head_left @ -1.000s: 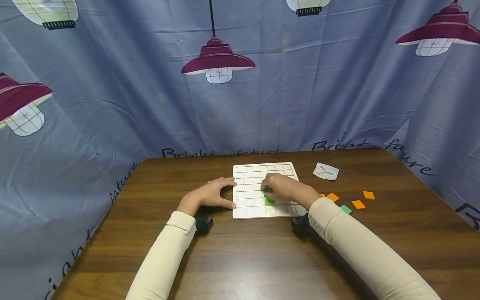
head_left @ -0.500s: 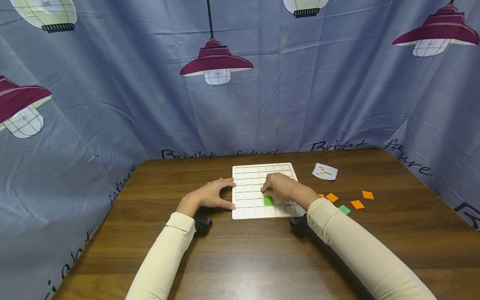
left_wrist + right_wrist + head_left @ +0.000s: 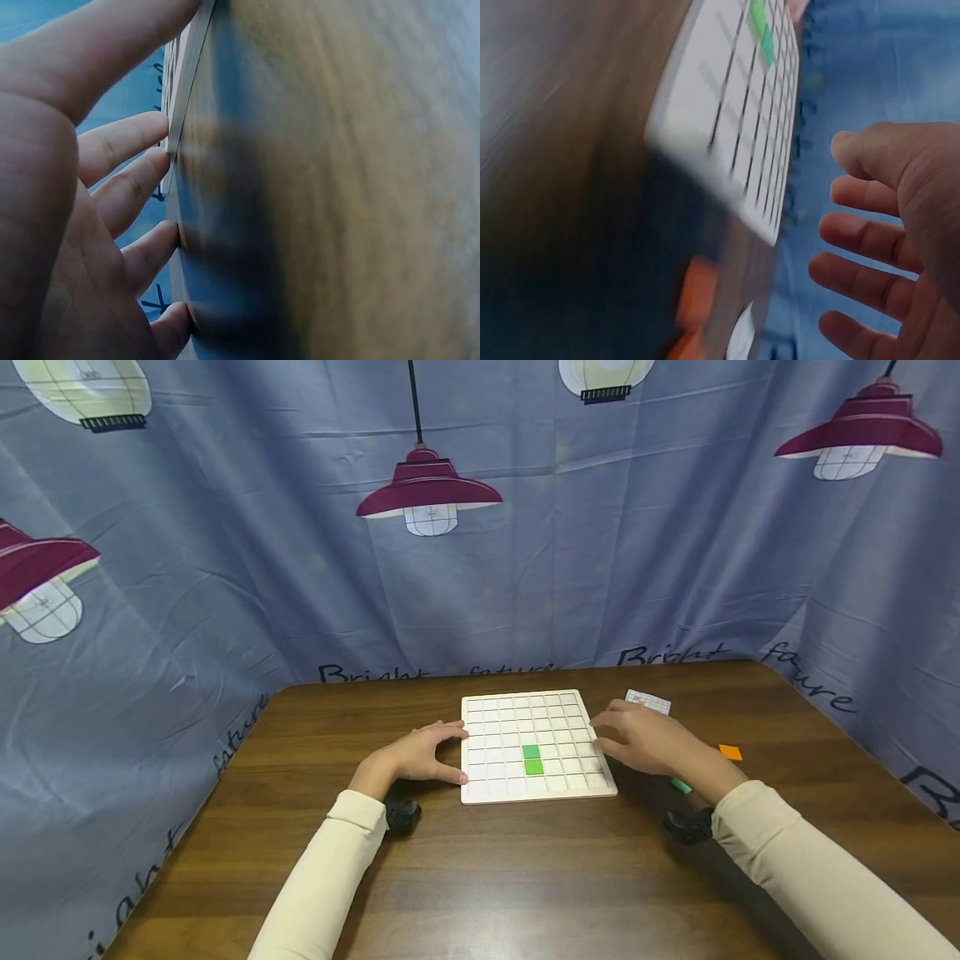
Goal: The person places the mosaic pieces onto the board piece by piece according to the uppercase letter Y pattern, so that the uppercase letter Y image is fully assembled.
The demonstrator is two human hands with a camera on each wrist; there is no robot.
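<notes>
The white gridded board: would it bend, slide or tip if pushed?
The board is likely stiff, as its edges look straight. Lying flat and wide, it would probably slide rather than tip. The two green tiles on it might shift.

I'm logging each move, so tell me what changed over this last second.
The right hand has let go of the farther green tile and moved rightward, off the white board. The nearer green tile stayed put, as did the left hand at the board's left edge.
</notes>
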